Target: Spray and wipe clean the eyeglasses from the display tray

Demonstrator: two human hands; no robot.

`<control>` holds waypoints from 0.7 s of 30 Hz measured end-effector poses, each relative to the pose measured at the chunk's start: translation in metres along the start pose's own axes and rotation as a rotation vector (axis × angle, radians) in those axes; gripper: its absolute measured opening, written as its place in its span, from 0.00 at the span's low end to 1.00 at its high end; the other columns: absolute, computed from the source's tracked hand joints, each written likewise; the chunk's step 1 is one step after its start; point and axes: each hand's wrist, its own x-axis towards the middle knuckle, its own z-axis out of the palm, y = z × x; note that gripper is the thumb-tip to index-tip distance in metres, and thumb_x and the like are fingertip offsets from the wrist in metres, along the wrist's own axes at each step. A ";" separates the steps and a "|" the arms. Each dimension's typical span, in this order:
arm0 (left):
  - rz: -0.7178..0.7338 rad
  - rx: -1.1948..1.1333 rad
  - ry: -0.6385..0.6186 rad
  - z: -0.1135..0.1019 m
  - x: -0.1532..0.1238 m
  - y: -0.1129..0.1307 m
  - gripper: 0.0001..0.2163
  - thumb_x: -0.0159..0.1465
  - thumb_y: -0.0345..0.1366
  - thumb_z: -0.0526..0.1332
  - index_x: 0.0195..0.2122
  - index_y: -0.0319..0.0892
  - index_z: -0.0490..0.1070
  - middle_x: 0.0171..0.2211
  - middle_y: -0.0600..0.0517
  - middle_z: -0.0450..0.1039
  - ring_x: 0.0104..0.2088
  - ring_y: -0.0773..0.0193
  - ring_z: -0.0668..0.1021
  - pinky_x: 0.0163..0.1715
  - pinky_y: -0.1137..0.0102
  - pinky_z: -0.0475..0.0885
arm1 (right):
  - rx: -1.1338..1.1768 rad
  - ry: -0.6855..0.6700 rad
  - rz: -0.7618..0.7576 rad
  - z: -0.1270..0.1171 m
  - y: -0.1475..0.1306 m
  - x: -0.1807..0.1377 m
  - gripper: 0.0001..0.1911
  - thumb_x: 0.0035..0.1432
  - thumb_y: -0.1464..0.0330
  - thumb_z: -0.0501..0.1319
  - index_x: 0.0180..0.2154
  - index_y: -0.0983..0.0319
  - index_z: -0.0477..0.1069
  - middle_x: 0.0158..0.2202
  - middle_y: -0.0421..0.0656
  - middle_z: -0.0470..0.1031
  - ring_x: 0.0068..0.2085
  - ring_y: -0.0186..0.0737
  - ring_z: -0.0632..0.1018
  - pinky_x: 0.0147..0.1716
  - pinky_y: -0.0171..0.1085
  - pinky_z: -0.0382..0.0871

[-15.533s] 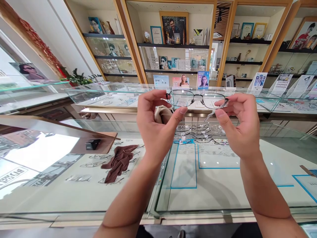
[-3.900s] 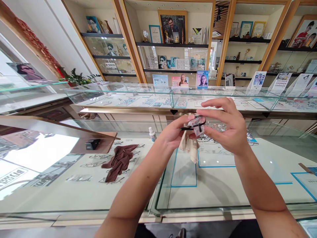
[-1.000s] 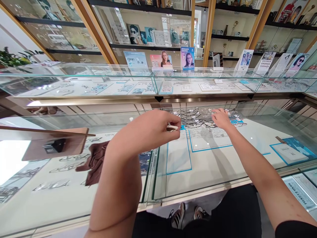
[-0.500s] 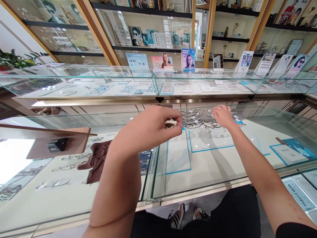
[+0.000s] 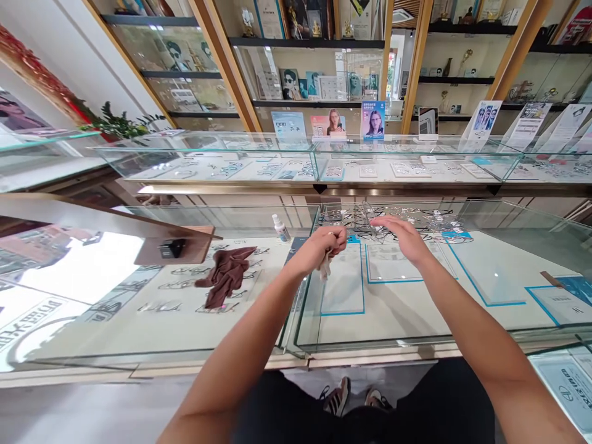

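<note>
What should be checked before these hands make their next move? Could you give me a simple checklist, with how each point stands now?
1. Left hand has hold of the beige cloth: ok, the cloth hangs below the closed fingers.
2. Right hand has a firm hold on something: cannot tell, its fingertips are at the eyeglass frames, but contact is unclear.
3. All the eyeglass frames in plain sight: not ok, the right hand hides some.
4. Spray bottle upright and apart from both hands: ok.
5. Brown cloth out of the hands' way: ok, it lies crumpled to the left of both.
</note>
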 end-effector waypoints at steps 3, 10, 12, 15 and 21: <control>-0.130 -0.246 0.014 -0.003 0.003 -0.030 0.08 0.42 0.34 0.58 0.20 0.44 0.56 0.18 0.57 0.53 0.19 0.73 0.52 0.19 0.74 0.46 | 0.044 -0.039 0.027 0.011 0.006 -0.004 0.18 0.66 0.53 0.60 0.41 0.55 0.85 0.53 0.44 0.84 0.60 0.49 0.78 0.66 0.50 0.67; -0.243 -0.401 -0.036 0.002 0.004 -0.046 0.11 0.45 0.33 0.58 0.22 0.44 0.53 0.19 0.58 0.50 0.18 0.74 0.49 0.17 0.77 0.47 | -0.167 -0.040 -0.114 0.027 0.014 -0.019 0.20 0.69 0.50 0.58 0.47 0.52 0.84 0.55 0.45 0.83 0.60 0.52 0.77 0.65 0.56 0.64; -0.261 -0.433 -0.056 0.003 0.003 -0.047 0.11 0.45 0.32 0.58 0.22 0.44 0.52 0.19 0.58 0.50 0.18 0.74 0.50 0.17 0.77 0.48 | -0.234 -0.033 -0.180 0.031 0.012 -0.023 0.20 0.70 0.51 0.57 0.49 0.52 0.83 0.56 0.45 0.82 0.60 0.52 0.77 0.64 0.58 0.65; -0.286 -0.467 -0.077 0.005 0.002 -0.048 0.11 0.45 0.32 0.59 0.22 0.44 0.53 0.19 0.58 0.51 0.18 0.74 0.50 0.17 0.78 0.49 | -0.298 -0.040 -0.238 0.035 0.008 -0.030 0.20 0.72 0.53 0.56 0.52 0.53 0.81 0.58 0.46 0.81 0.60 0.53 0.76 0.63 0.58 0.65; -0.318 -0.511 -0.099 0.003 0.001 -0.049 0.12 0.44 0.31 0.60 0.22 0.44 0.53 0.19 0.58 0.51 0.18 0.74 0.50 0.16 0.78 0.50 | -0.363 -0.078 -0.294 0.038 0.002 -0.036 0.20 0.73 0.55 0.54 0.55 0.53 0.79 0.60 0.46 0.80 0.59 0.55 0.75 0.61 0.59 0.66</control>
